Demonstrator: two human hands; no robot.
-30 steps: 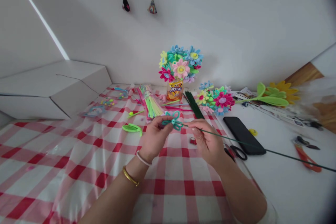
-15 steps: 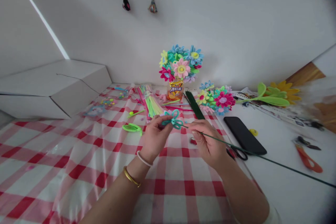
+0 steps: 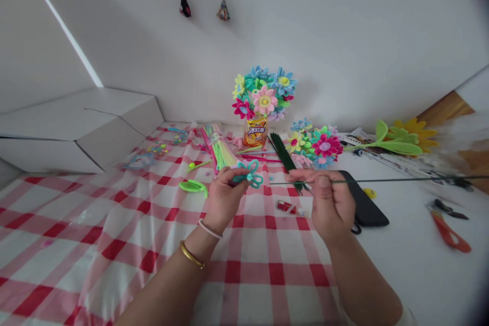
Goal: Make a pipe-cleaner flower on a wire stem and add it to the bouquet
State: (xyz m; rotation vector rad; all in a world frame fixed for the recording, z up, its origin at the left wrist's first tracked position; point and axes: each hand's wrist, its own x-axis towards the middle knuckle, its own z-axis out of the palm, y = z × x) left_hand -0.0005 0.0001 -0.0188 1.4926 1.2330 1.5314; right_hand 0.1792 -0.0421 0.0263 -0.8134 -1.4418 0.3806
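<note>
My left hand (image 3: 223, 196) pinches a small teal pipe-cleaner flower (image 3: 250, 173) above the red-and-white checked cloth (image 3: 114, 224). My right hand (image 3: 330, 201) is closed on a long thin green wire stem (image 3: 382, 180), held level and running off to the right. The stem's left tip stops a little short of the flower, so the two are apart. A small red object (image 3: 286, 207) lies on the cloth between my hands.
An orange can with a pipe-cleaner bouquet (image 3: 263, 97) stands at the back, loose flowers (image 3: 319, 145) and pipe-cleaner bundles (image 3: 219, 150) beside it. A black phone (image 3: 364, 204), scissors (image 3: 357, 227), orange pliers (image 3: 449, 232) and yellow felt flowers (image 3: 401, 137) lie right. White box (image 3: 76, 130) at left.
My right hand has moved right and lifted, pulling the green stem away from the teal flower and swinging it from slanting down to level. My left hand barely moved.
</note>
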